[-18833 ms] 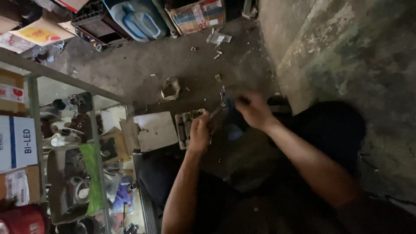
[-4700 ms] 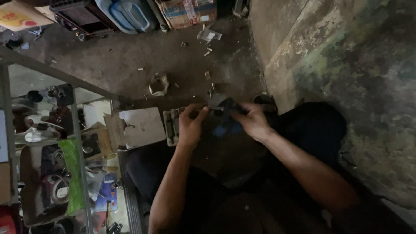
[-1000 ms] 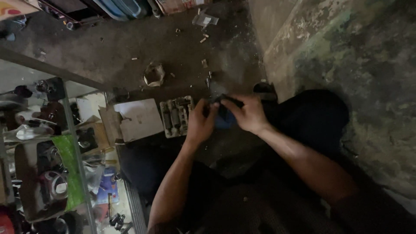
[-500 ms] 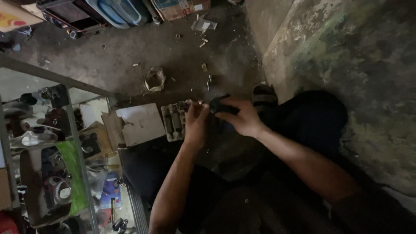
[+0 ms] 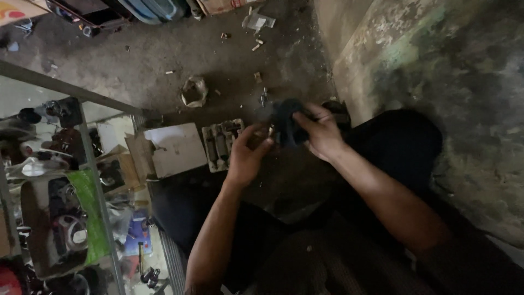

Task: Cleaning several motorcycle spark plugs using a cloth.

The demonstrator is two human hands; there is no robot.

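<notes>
The person sits low on a dirty floor (image 5: 164, 60) with both hands raised in front of the knees. The right hand (image 5: 322, 134) is closed around a dark part (image 5: 285, 124), fingers wrapped over its far side; the left hand (image 5: 245, 158) pinches something small and hard to make out at the part's near edge, thumb and fingers pressed together. The work looks mid-way: the part is held off the floor and being fitted or picked at, not yet put down. An open tray (image 5: 221, 145) of small bits lies on the floor just left of the left hand, with a flat white card (image 5: 174, 150) beside it. Room is tight: a rough wall (image 5: 436, 71) closes the right side, and a glass case (image 5: 60, 180) full of goods closes the left; open floor lies ahead, scattered with a crumpled scrap (image 5: 194, 90).
</notes>
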